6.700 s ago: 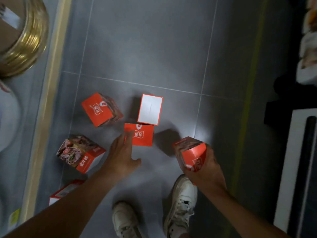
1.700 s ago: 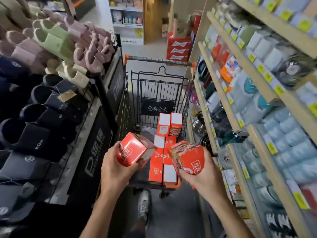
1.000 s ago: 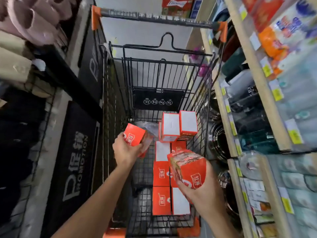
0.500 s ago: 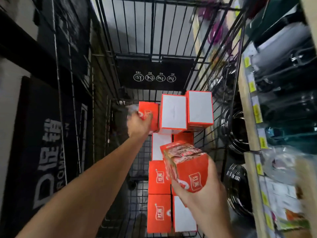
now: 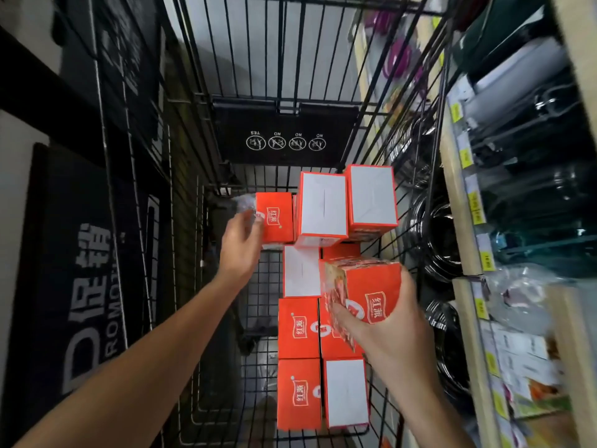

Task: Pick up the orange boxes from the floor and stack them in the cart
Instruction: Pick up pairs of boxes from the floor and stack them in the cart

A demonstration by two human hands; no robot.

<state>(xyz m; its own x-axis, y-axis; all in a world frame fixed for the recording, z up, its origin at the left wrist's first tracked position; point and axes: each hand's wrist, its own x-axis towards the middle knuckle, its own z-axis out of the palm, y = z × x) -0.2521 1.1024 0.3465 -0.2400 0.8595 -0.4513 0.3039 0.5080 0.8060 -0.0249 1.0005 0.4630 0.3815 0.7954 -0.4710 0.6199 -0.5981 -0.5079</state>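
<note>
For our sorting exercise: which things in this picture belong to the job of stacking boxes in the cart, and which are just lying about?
Belongs to the job:
cart
left hand, at a box
right hand, its grip round another box
stacked boxes

Just lying about:
shelf of goods
black sign

Black plate (image 5: 286, 137) on cart's far wall: "YES NO NO NO" over 4 round icons, mirrored. Orange boxes (image 5: 298, 329): white logo w/ 红派. Black sign (image 5: 93, 305) at left: 促销, "PROMOTION" partly visible. Yellow shelf tags (image 5: 477, 211): unreadable.
</note>
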